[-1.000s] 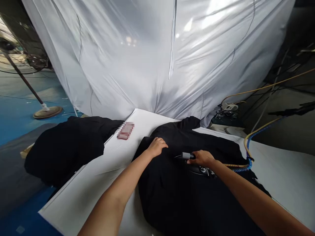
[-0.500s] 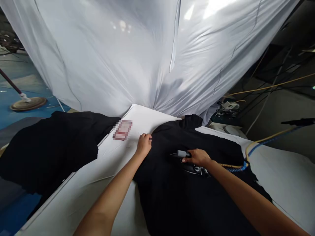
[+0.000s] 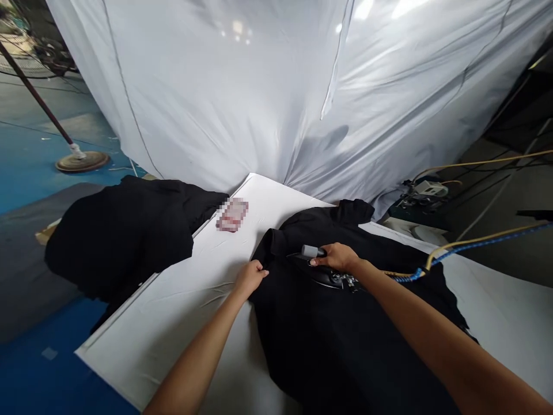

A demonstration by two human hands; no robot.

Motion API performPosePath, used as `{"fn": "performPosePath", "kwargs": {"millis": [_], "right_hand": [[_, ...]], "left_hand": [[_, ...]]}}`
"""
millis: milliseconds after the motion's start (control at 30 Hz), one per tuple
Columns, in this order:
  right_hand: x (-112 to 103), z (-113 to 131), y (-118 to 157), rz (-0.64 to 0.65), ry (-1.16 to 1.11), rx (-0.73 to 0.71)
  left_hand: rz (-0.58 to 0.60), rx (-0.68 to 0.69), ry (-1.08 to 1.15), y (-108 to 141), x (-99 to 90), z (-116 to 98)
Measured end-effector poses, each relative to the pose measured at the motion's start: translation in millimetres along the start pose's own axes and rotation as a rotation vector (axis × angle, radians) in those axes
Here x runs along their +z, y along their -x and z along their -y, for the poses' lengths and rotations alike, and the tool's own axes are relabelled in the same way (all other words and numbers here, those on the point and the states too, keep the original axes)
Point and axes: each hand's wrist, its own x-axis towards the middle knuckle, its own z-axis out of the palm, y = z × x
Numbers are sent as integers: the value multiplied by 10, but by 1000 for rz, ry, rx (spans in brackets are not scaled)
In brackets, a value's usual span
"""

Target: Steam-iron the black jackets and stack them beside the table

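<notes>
A black garment (image 3: pixel 319 334) lies spread over a white-covered table (image 3: pixel 207 288). My left hand (image 3: pixel 252 278) pinches the garment's left edge, just below a raised fold near the collar. My right hand (image 3: pixel 339 257) is closed round the handle of a black iron (image 3: pixel 322 276) with a grey knob at its front. The iron rests on the upper part of the garment, to the right of my left hand. Its underside is hidden. A yellow hose and a blue cord (image 3: pixel 466 248) run from its rear to the right.
Another black cloth (image 3: pixel 129 230) hangs over the table's left edge. A blurred red and white item (image 3: pixel 233 215) lies near the far corner. Behind hangs a white sheet (image 3: pixel 224 92). A pole on a round base (image 3: pixel 82 162) stands on the floor at left.
The view has shifted, so the table sits further right. My left hand has moved lower along the garment's edge, where a fold now stands up. The iron has moved slightly towards the left edge.
</notes>
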Motion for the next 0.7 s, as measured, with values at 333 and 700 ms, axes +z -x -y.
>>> {"fn": "performPosePath", "kwargs": {"millis": [333,700], "right_hand": [[346,-43,593,171,148,-163],[470,-472,833,27,-39,167]], "left_hand": [[-51,42,-43,80,-7,-9],[-307,55,60,-287,-130,-333]]}}
